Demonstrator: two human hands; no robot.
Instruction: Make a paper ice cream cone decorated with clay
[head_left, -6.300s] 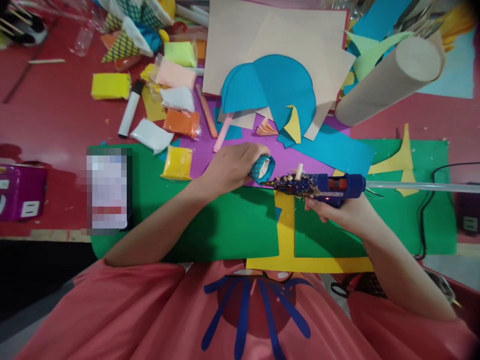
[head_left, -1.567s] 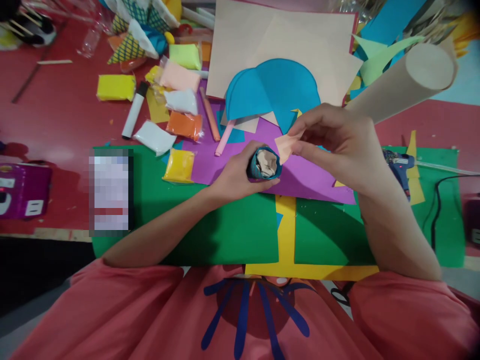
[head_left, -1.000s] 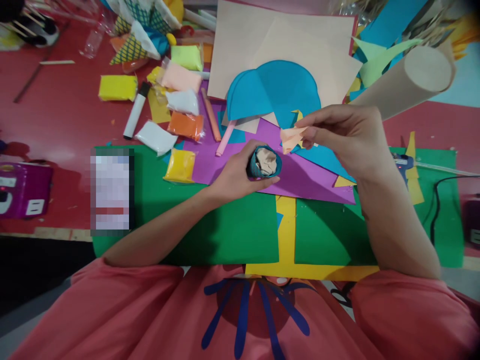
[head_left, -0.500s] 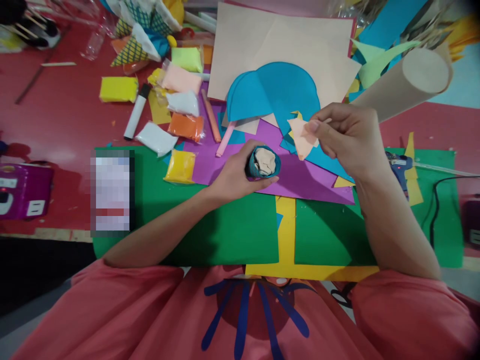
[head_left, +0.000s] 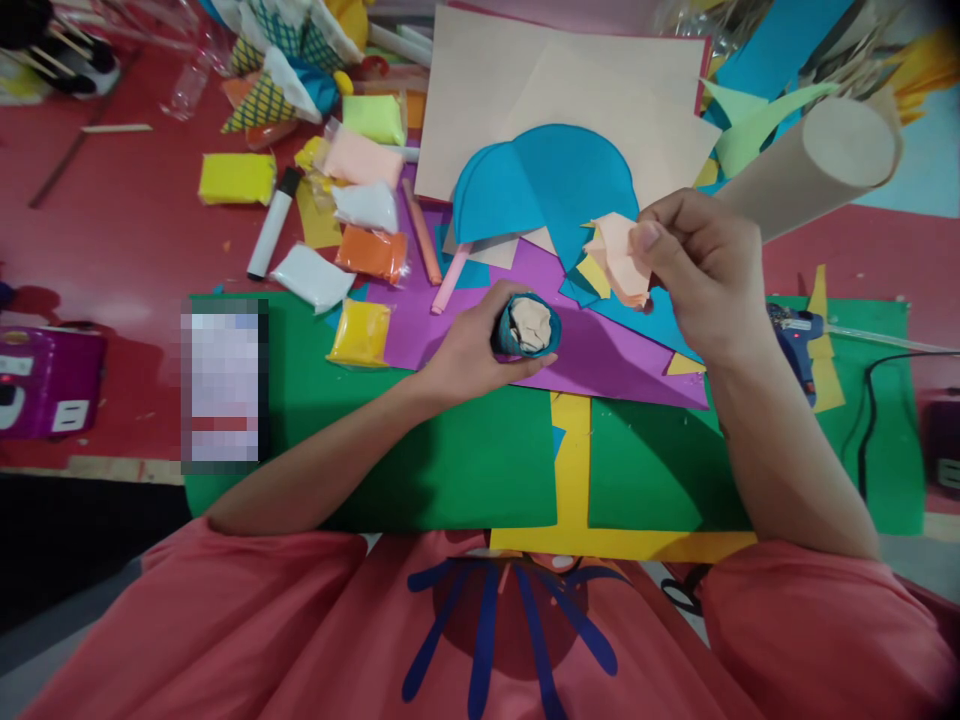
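A small blue paper cup (head_left: 555, 335) with crumpled beige paper (head_left: 531, 325) inside is wrapped by the fingers of my left hand (head_left: 480, 345), its open top facing up. To the right, my right hand (head_left: 701, 270) pinches a creased peach paper piece (head_left: 621, 258) between thumb and fingers, raised over the blue sheets. Overlapping blue paper shapes (head_left: 555, 185) lie beyond both hands, on a large beige sheet (head_left: 487, 90). Purple paper (head_left: 600, 355) is beneath the cup.
Clay packets, such as an orange one (head_left: 373, 254), and a marker (head_left: 273, 222) lie at the left, near a phone (head_left: 225, 385). On the right are a beige paper roll (head_left: 795, 180) and a blue glue gun (head_left: 799, 340). Green sheets (head_left: 465, 460) cover the near side.
My right hand has moved slightly right and up, and the peach paper has turned, showing more folds. My left hand and the cup have hardly moved.
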